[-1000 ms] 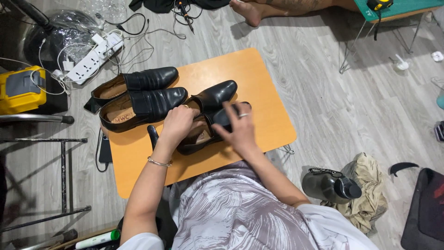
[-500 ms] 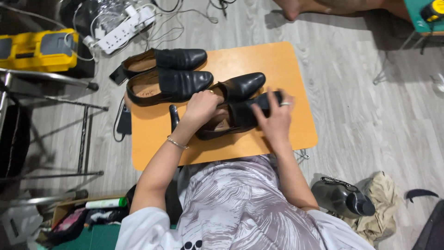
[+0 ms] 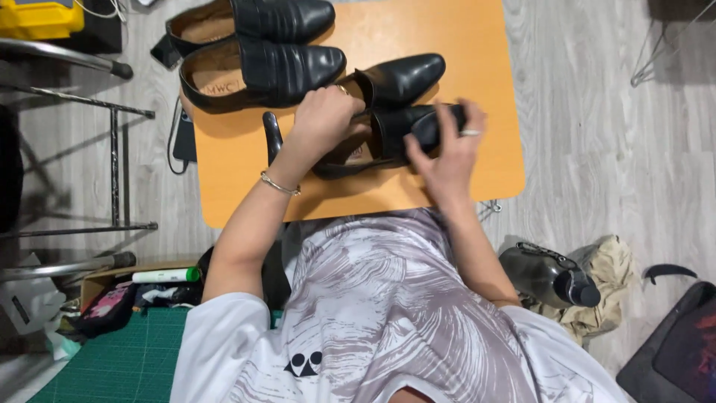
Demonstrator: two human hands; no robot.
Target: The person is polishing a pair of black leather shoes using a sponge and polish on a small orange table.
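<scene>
Right hand [image 3: 447, 145] shifted onto toe of black shoe [image 3: 395, 134], grasping it; left hand [image 3: 324, 119] grips heel opening. Insole label on loafer [image 3: 261, 71] partly hidden; yellow case [image 3: 41, 16] cut off.

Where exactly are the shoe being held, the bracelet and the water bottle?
black shoe [image 3: 418, 123], head view, on its upper between the hands.
bracelet [image 3: 280, 184], head view, on the thin band at the left wrist.
water bottle [image 3: 544, 272], head view, on its dark body.
</scene>
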